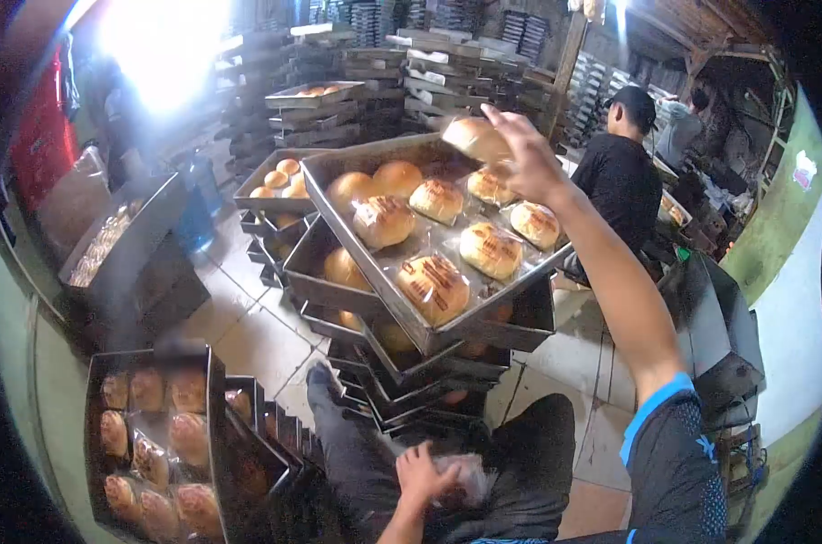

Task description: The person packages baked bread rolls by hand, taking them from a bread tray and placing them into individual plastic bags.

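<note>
Over the far corner of the top metal tray [366, 263], my right hand [531, 159] grips a plain bun [477, 138], blurred and raised to the rim. In this tray lie several buns with brown printed tops, such as a front bun [433, 288], in clear wrapping, and plain golden buns [397, 177] towards the back left. Down at my lap, my left hand [418, 476] is closed on the edge of some clear plastic bags [467, 480]. The tray rests askew on a stack of dark trays [402, 372] holding more buns.
At lower left, another tray [213, 435] of wrapped buns tops a stack. A box [162, 204] with small pale pieces stands behind it. Tall tray stacks [429, 91] fill the back. A person in black [615, 186] sits at right, near a metal box [715, 317].
</note>
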A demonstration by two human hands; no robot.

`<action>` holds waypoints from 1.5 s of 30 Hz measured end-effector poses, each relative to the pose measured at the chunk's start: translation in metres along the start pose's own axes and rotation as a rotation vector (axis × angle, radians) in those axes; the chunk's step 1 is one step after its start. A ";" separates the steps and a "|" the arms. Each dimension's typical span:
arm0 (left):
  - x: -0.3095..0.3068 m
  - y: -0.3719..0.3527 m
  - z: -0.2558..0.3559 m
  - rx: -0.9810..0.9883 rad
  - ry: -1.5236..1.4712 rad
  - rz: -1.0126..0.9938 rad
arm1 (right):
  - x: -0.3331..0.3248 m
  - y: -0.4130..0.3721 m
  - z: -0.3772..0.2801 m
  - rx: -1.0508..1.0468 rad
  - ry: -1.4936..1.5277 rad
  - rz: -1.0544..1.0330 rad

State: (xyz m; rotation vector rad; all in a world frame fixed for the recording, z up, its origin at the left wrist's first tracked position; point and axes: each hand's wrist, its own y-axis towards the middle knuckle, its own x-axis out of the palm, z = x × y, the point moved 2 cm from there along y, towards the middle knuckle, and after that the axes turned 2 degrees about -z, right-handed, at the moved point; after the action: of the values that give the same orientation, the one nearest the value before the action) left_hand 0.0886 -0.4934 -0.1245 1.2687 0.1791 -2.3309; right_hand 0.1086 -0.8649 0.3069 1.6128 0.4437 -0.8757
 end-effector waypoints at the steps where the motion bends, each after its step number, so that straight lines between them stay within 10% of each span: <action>1: 0.011 -0.002 -0.004 -0.024 0.017 -0.196 | 0.011 0.000 0.006 0.008 -0.101 0.017; 6: 0.015 0.008 -0.024 0.044 -0.180 -0.405 | -0.014 -0.087 -0.110 -0.339 0.052 0.399; 9: -0.017 0.003 -0.016 0.102 -0.438 -0.286 | 0.013 -0.230 -0.190 -0.389 0.446 -0.003; 13: -0.025 -0.007 -0.001 0.175 -0.422 -0.210 | 0.124 -0.428 -0.203 0.231 0.829 -0.800; 15: -0.012 -0.009 -0.002 0.185 -0.274 -0.163 | 0.118 -0.455 -0.213 0.710 0.817 -0.663; 19: -0.023 -0.005 0.017 0.017 -0.326 -0.229 | 0.126 -0.468 -0.198 0.689 0.671 -0.764; 22: -0.035 0.001 0.029 -0.018 -0.690 -0.270 | 0.133 -0.475 -0.178 0.307 0.632 -0.089; 26: -0.035 0.007 0.005 0.131 -0.736 -0.366 | 0.055 -0.418 -0.170 0.750 0.611 0.026; 29: -0.042 0.011 0.004 -0.164 -1.305 -0.334 | 0.034 -0.395 -0.152 0.456 0.410 0.192; 34: -0.029 0.017 -0.013 -0.157 -1.121 -0.198 | 0.075 -0.441 -0.141 0.800 0.671 -0.137; 38: -0.030 0.006 -0.019 -0.197 -1.024 -0.245 | 0.101 -0.448 -0.145 1.053 1.092 0.043; 45: -0.031 0.000 -0.005 -0.063 -0.286 -0.273 | 0.092 -0.463 -0.147 0.649 0.443 -0.055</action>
State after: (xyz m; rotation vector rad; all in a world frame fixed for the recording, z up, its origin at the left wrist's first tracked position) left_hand 0.1070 -0.4813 -0.1023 0.9143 0.3454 -2.6841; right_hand -0.1145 -0.6296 -0.0666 2.4239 0.5445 -0.7363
